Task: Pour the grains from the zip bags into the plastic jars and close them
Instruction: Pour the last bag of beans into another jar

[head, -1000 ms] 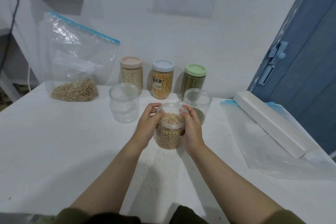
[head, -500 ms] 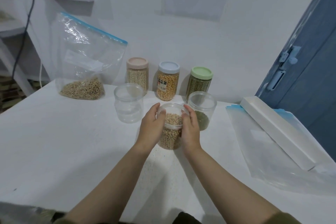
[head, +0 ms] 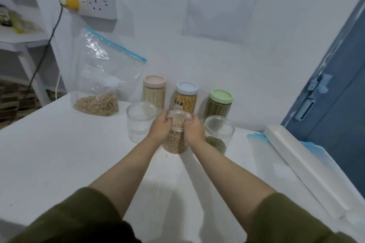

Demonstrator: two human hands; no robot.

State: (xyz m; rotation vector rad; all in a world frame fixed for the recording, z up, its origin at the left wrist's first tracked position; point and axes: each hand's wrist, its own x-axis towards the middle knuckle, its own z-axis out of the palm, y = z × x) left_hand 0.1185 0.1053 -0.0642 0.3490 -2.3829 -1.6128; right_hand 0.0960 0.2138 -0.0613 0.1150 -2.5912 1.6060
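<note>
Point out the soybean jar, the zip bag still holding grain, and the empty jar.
soybean jar (head: 174, 142), head view, lower wall below the hands.
zip bag (head: 96, 102), head view, grain-filled bottom.
empty jar (head: 138, 124), head view, clear side wall.

The clear plastic jar (head: 176, 140) holds pale tan beans; the clear round jar (head: 219, 134) beside it holds dark green grains; the clear zip bag (head: 102, 77) has a blue strip and brown-beige grains. The tall jars wear a pink lid (head: 154, 81), a pale blue lid (head: 186, 88) and a light green lid (head: 220, 96); the table (head: 59, 154) is white; the door (head: 335, 89) is blue; the sleeves (head: 79, 221) are olive green.
</note>
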